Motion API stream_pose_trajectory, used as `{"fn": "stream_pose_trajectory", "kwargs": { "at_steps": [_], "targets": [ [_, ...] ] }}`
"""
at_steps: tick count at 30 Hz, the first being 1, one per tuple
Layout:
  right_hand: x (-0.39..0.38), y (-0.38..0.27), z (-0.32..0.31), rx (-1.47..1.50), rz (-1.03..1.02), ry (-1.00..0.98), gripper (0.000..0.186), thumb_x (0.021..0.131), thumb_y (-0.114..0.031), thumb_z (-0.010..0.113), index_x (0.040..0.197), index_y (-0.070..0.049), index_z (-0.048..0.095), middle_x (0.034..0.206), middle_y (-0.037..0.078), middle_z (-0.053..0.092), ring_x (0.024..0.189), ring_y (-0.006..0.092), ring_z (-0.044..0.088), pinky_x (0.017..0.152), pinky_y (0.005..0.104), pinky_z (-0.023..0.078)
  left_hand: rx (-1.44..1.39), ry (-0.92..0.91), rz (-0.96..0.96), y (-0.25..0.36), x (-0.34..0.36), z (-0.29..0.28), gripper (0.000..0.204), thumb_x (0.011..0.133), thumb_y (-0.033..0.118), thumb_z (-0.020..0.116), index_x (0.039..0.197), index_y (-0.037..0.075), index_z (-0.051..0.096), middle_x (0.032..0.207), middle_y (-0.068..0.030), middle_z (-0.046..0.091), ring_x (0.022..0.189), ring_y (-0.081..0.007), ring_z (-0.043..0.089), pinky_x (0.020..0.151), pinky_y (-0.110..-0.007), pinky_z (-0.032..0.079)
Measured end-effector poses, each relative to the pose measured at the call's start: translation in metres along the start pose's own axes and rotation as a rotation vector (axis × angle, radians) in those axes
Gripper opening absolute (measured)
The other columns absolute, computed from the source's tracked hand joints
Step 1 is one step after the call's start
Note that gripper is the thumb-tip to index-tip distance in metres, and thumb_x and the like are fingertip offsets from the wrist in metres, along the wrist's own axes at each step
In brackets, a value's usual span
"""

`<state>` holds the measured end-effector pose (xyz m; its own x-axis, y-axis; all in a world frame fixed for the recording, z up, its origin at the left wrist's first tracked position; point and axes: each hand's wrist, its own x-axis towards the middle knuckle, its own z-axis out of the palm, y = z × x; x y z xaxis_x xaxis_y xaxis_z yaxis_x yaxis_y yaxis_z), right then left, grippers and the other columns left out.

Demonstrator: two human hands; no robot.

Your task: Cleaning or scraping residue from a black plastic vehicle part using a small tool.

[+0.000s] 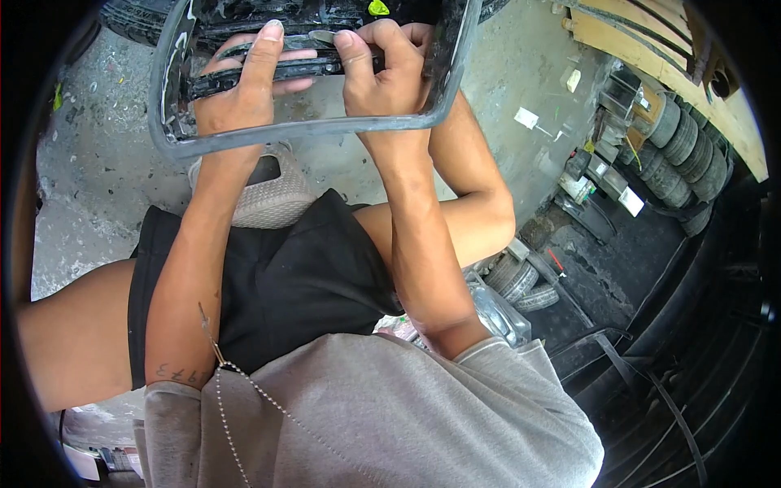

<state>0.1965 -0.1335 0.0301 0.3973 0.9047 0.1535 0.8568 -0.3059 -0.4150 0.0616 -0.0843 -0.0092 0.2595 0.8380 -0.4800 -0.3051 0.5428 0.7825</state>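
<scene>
A black frame-like part with a rounded grey rim [301,132] surrounds both my hands at the top of the view. Inside it runs a dark slatted bar [321,67]. My left hand [236,104] is closed around this bar, thumb on the upper side and fingertips showing past it. To its right, my right hand [389,80] is closed with the fingers curled and the thumb pressing a small flat grey piece [323,37] against the bar. The exact kind of that piece is too small to tell. A yellow-green scrap [378,8] shows just beyond the hands.
Below the frame are my shoe [272,191] and bent legs, on a stained concrete floor [106,154]. A dark tyre [134,20] lies at the top left. Stacked tyres [691,154] and boxes stand at the right, with more tyres [517,281] nearer.
</scene>
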Motion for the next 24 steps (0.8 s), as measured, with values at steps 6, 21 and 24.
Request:
{"fn": "stream_pose_trajectory", "kwargs": {
  "at_steps": [6,21,24],
  "targets": [
    [0.001,0.002,0.007,0.159,-0.085,0.08,0.004,0.09,-0.01,0.071,0.092,-0.007,0.073,0.086,0.01,0.063,0.084,0.0279,0.06,0.076,0.0413,0.048,0.018,-0.018,-0.001,-0.001,0.0,-0.001,0.031,0.103,0.024,0.065,0.107,-0.007,0.066,0.102,-0.0209,0.073,0.093,-0.0278,0.077,0.068,-0.035,0.068],
    [0.01,0.009,0.006,0.044,-0.165,0.01,0.004,0.09,0.0,0.063,0.092,-0.003,0.062,0.078,0.018,0.052,0.076,0.0352,0.051,0.069,0.047,0.041,0.015,-0.021,-0.025,-0.001,-0.001,-0.002,0.033,0.103,0.025,0.064,0.109,-0.008,0.066,0.102,-0.0207,0.073,0.095,-0.0277,0.076,0.071,-0.034,0.068],
    [0.009,0.007,0.003,0.078,-0.157,-0.021,0.005,0.091,-0.003,0.065,0.092,-0.004,0.06,0.081,0.017,0.053,0.078,0.0362,0.052,0.071,0.0476,0.041,0.017,-0.034,-0.018,-0.001,-0.001,-0.003,0.033,0.104,0.025,0.064,0.109,-0.008,0.066,0.102,-0.0204,0.073,0.095,-0.0275,0.076,0.072,-0.034,0.068]
  ]
}}
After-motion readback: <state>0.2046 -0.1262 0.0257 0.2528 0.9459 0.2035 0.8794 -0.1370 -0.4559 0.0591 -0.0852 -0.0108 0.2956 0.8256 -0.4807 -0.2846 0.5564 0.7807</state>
